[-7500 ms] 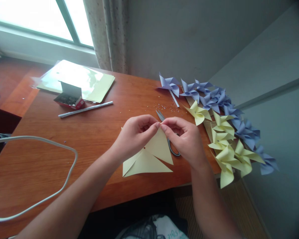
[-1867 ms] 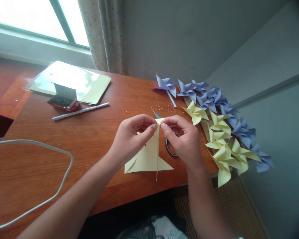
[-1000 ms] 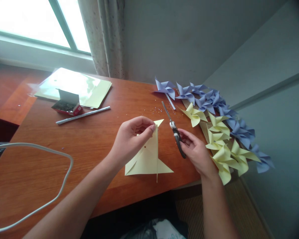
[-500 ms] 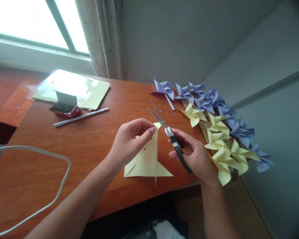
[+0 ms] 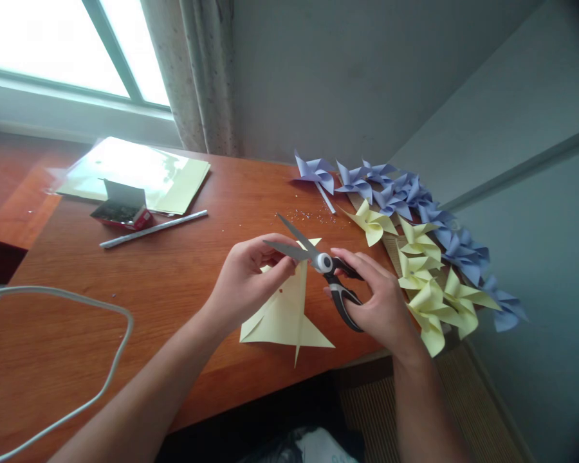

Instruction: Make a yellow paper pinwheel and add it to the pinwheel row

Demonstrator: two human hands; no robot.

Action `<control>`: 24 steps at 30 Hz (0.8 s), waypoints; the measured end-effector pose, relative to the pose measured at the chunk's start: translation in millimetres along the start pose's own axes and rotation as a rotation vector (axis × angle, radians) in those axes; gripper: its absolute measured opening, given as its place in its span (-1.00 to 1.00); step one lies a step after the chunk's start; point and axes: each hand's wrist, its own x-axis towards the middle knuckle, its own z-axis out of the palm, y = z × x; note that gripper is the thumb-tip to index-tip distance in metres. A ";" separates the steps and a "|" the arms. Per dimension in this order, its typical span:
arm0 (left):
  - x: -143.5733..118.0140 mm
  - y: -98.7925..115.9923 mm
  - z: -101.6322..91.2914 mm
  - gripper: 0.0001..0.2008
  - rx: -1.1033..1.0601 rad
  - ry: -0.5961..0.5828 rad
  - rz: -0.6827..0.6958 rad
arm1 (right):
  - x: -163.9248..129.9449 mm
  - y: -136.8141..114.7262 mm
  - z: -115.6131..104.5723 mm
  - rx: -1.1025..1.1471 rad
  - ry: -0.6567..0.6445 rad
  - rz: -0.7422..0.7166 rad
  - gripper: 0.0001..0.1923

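Note:
My left hand (image 5: pixel 248 276) pinches the upper corner of a pale yellow paper square (image 5: pixel 284 315) that lies partly cut and folded on the wooden table (image 5: pixel 174 276). My right hand (image 5: pixel 374 302) holds black-handled scissors (image 5: pixel 324 267) with its fingers in the loops. The blades are spread apart and point left, right at the pinched paper corner and over my left fingertips.
Several yellow pinwheels (image 5: pixel 429 276) and blue pinwheels (image 5: pixel 395 193) lie along the table's right edge. A sheaf of paper (image 5: pixel 139 173), a small red box (image 5: pixel 120 209) and a white rod (image 5: pixel 153 220) lie at the back left. A white cable (image 5: pixel 77 308) loops at the front left.
My right hand let go of the paper, picked up the scissors from the table and brought them with blades apart to the corner held by my left hand.

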 end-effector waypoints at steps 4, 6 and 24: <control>0.3 1.7 0.8 -0.91 0.023 0.007 -0.021 | -0.5 -1.9 -2.3 -0.020 -0.003 -0.014 -0.43; 0.0 2.3 0.8 -0.90 0.039 0.005 -0.025 | -0.5 -2.7 -3.4 -0.027 -0.002 -0.020 -0.43; -0.7 -1.0 -0.2 -0.88 0.074 0.002 0.007 | -1.8 -2.1 -5.3 -0.047 -0.014 -0.022 -0.37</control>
